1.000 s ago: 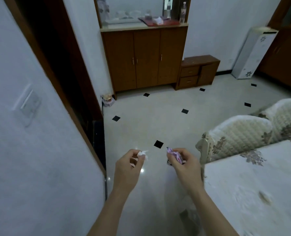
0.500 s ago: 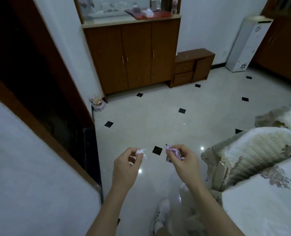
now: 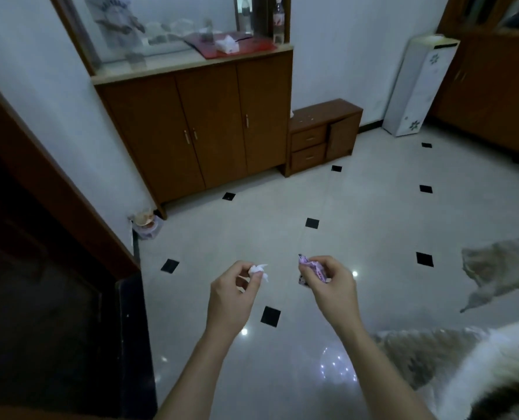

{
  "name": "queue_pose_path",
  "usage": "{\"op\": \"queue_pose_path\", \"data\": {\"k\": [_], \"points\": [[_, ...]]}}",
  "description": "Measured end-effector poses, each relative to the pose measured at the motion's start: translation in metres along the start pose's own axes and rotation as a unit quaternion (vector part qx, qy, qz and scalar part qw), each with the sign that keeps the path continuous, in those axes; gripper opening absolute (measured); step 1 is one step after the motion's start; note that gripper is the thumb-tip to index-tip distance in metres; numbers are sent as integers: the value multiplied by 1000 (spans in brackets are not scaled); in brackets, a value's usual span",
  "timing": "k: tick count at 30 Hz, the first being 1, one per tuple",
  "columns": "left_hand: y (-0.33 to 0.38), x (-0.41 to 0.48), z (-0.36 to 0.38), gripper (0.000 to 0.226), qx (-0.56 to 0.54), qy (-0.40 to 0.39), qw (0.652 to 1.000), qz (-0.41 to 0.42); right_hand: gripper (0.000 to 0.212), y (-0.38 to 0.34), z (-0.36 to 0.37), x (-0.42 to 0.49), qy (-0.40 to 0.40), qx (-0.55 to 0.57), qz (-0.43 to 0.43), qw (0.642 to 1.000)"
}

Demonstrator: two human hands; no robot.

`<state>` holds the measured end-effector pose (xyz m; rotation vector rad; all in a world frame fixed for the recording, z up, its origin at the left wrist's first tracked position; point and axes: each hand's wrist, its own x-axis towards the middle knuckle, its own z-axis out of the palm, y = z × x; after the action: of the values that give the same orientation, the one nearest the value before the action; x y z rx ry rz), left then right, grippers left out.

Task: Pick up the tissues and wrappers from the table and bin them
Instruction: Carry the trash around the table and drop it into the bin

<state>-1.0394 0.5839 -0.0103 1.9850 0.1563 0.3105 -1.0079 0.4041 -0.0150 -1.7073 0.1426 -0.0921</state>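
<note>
A glossy pale tiled floor (image 3: 358, 237) with small black diamond insets reflects spots of light. Against the white wall (image 3: 343, 50) stand a brown three-door cabinet (image 3: 203, 125), a low drawer unit (image 3: 322, 137) and a white floor-standing appliance (image 3: 416, 86). A dark doorway (image 3: 24, 283) opens at left.

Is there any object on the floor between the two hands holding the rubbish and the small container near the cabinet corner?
Nothing visible does. The left hand pinches a crumpled white tissue, the right hand a purple wrapper. Only bare glossy tiled floor lies before the small translucent container by the brown wooden cabinet. Whether it is the bin is unclear.
</note>
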Motion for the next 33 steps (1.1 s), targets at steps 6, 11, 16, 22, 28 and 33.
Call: {"op": "queue_pose_path", "data": {"k": [6, 11, 16, 22, 28, 33], "points": [[-5, 85, 35, 10, -9, -33, 999, 11, 10, 3, 3, 73, 36, -4, 13, 999], [-17, 170, 68, 12, -23, -60, 998, 24, 8, 9, 8, 141, 73, -21, 28, 997], [-15, 276, 101, 9, -33, -114, 990, 70, 12, -6, 16, 230, 143, -32, 24, 989], [-1, 384, 135, 10, -44, -166, 980, 104, 10, -26, 20, 313, 207, -27, 31, 977], [10, 436, 197, 12, -55, -244, 961, 114, 8, -18, -8, 354, 278, -30, 55, 958], [28, 464, 266, 11, -63, -299, 943, 133, 7, -2, -49, 387, 342, -19, 72, 937]]}}
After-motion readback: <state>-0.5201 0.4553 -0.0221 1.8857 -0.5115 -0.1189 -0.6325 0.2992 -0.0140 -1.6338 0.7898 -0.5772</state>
